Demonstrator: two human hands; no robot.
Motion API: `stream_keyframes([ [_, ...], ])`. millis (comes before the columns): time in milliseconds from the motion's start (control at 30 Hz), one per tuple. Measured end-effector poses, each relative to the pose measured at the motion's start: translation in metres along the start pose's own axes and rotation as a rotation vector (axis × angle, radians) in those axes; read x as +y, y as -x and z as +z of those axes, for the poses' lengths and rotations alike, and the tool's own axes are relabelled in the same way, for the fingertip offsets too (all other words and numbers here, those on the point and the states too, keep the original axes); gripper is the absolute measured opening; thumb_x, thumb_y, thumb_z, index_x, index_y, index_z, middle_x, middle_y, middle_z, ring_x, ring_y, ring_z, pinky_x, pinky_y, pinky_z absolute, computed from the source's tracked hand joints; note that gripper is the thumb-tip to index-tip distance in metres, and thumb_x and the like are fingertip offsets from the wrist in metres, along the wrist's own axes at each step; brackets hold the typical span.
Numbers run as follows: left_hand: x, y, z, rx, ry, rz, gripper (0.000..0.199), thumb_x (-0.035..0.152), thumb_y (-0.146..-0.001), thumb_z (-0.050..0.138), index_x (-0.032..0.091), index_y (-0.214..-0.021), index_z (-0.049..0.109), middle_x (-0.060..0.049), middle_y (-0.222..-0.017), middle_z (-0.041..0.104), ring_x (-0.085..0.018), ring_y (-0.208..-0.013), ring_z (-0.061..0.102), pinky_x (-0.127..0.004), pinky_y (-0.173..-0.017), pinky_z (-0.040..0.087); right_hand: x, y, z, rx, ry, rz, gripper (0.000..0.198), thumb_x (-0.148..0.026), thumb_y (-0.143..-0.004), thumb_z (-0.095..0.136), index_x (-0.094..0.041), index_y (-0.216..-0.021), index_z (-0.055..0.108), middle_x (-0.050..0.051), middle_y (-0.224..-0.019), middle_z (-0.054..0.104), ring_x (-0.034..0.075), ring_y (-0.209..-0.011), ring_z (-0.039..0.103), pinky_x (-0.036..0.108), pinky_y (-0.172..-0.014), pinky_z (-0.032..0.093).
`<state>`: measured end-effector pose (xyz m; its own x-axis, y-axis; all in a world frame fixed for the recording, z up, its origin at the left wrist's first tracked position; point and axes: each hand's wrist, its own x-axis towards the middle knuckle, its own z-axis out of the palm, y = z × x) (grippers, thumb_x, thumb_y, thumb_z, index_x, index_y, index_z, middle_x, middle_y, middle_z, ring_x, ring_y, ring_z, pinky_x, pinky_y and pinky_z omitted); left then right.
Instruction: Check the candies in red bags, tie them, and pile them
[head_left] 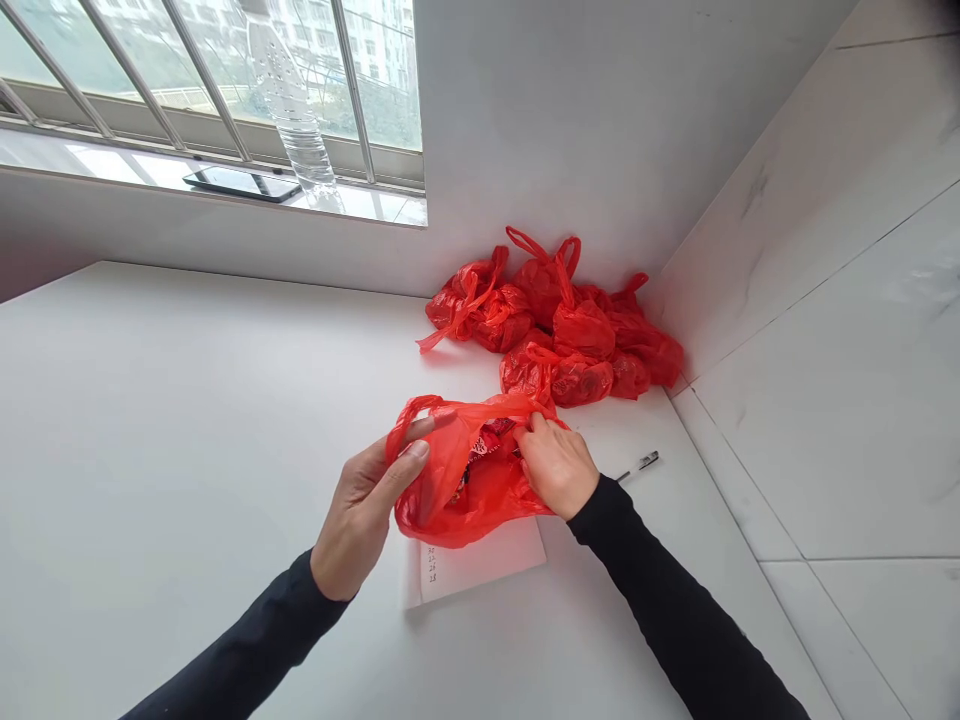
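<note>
Just before the pile of tied bags (559, 325), left hand (360, 515) and right hand (559, 468) pinch the red bag's (465, 490) handles; pulling them evenly would likely keep the mouth closed.

Bag (457, 480): thin red plastic film, glossy, crinkled, slightly see-through; pinched at its rim by the left hand (360, 515) and right hand (556, 465).
Pile of knotted bags (559, 325): same shiny red plastic, creased.
Surface (172, 420): white, smooth, matt.
Sheet (480, 560): white paper, flat, dull.
Pen (639, 465): clear plastic barrel, as far as it shows.
Sleeves (660, 590): black cloth, matt.
Wall tiles (825, 380): pale, polished, faintly veined.
Bottle (296, 110): clear plastic, ribbed.
Phone (241, 183): dark glossy glass.
Window bars (202, 75): smooth, pale metal.
</note>
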<state>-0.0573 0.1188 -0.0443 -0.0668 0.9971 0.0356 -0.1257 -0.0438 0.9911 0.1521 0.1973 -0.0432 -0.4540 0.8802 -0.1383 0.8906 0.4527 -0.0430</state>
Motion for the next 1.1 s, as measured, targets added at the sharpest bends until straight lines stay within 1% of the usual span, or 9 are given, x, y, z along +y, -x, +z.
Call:
stream_keyframes([
  [267,0.005,0.0,0.003,0.052,0.061,-0.006,0.038,0.041,-0.091,0.068,0.032,-0.128,0.071,-0.003,-0.128,0.07,-0.028,-0.114,0.065,-0.033,-0.09,0.057,0.012,0.004,0.0,0.088,-0.158,-0.043,0.015,-0.018,-0.1,0.055,-0.018,-0.107,0.068,0.009,-0.103,0.055,0.021,-0.083,0.064,0.03,-0.073,0.047],
  [367,0.005,0.0,0.004,0.049,0.061,-0.002,0.04,0.041,-0.091,0.067,0.032,-0.13,0.069,-0.004,-0.128,0.071,-0.027,-0.113,0.066,-0.035,-0.095,0.057,0.017,0.003,0.004,0.114,-0.208,-0.056,0.024,-0.026,-0.105,0.048,-0.016,-0.095,0.067,0.007,-0.094,0.053,0.02,-0.078,0.062,0.031,-0.073,0.047],
  [500,0.004,0.0,0.004,0.059,-0.012,0.022,0.051,0.038,-0.09,0.069,0.032,-0.14,0.061,-0.006,-0.127,0.07,-0.023,-0.099,0.07,-0.032,-0.085,0.061,0.018,0.001,0.0,0.144,-0.293,-0.112,0.019,-0.017,-0.103,0.049,-0.017,-0.1,0.068,0.006,-0.096,0.055,0.018,-0.082,0.063,0.03,-0.079,0.049],
  [633,0.012,0.001,0.006,0.186,-0.152,0.24,0.074,0.028,-0.079,0.081,0.037,-0.146,0.052,-0.004,-0.123,0.069,-0.019,-0.085,0.07,-0.03,-0.073,0.063,0.015,0.005,-0.021,0.453,-0.592,-0.223,0.03,-0.006,-0.098,0.048,-0.018,-0.121,0.063,0.007,-0.115,0.057,0.017,-0.107,0.062,0.028,-0.099,0.046],
  [733,0.017,0.004,0.007,0.314,-0.259,0.396,0.07,0.024,-0.077,0.081,0.041,-0.14,0.056,-0.001,-0.124,0.068,-0.017,-0.083,0.068,-0.03,-0.074,0.061,0.02,0.013,-0.036,0.612,-0.61,-0.159,0.033,-0.023,-0.101,0.056,-0.021,-0.133,0.057,0.01,-0.133,0.051,0.022,-0.129,0.05,0.035,-0.111,0.039],
  [833,0.018,0.005,0.005,0.315,-0.37,0.446,0.056,0.023,-0.079,0.079,0.04,-0.13,0.063,0.0,-0.116,0.069,-0.015,-0.076,0.063,-0.03,-0.073,0.059,0.032,0.02,-0.041,0.327,-0.5,-0.028,0.058,-0.042,-0.092,0.07,-0.021,-0.142,0.05,0.013,-0.128,0.058,0.031,-0.122,0.055,0.043,-0.099,0.047],
  [933,0.026,0.001,0.0,0.281,-0.384,0.401,0.044,0.029,-0.08,0.079,0.034,-0.121,0.065,0.0,-0.111,0.065,-0.015,-0.082,0.06,-0.029,-0.075,0.058,0.043,0.024,-0.044,0.008,-0.432,-0.003,0.038,-0.033,-0.09,0.069,-0.018,-0.124,0.061,0.004,-0.088,0.068,0.025,-0.083,0.066,0.036,-0.073,0.049],
  [1000,0.039,-0.003,-0.004,0.28,-0.355,0.274,0.047,0.036,-0.079,0.081,0.032,-0.122,0.062,0.0,-0.105,0.062,-0.015,-0.084,0.059,-0.027,-0.072,0.057,0.046,0.026,-0.048,-0.014,-0.462,-0.033,0.018,-0.027,-0.093,0.061,-0.019,-0.109,0.066,0.0,-0.076,0.065,0.019,-0.071,0.063,0.031,-0.066,0.045],
  [1100,0.061,-0.009,-0.011,0.244,-0.291,0.039,0.056,0.044,-0.079,0.08,0.032,-0.127,0.055,0.0,-0.096,0.063,-0.018,-0.082,0.063,-0.028,-0.066,0.057,0.046,0.032,-0.054,0.025,-0.516,-0.111,0.037,-0.036,-0.093,0.063,-0.023,-0.128,0.061,-0.001,-0.081,0.065,0.019,-0.072,0.062,0.03,-0.066,0.044],
])
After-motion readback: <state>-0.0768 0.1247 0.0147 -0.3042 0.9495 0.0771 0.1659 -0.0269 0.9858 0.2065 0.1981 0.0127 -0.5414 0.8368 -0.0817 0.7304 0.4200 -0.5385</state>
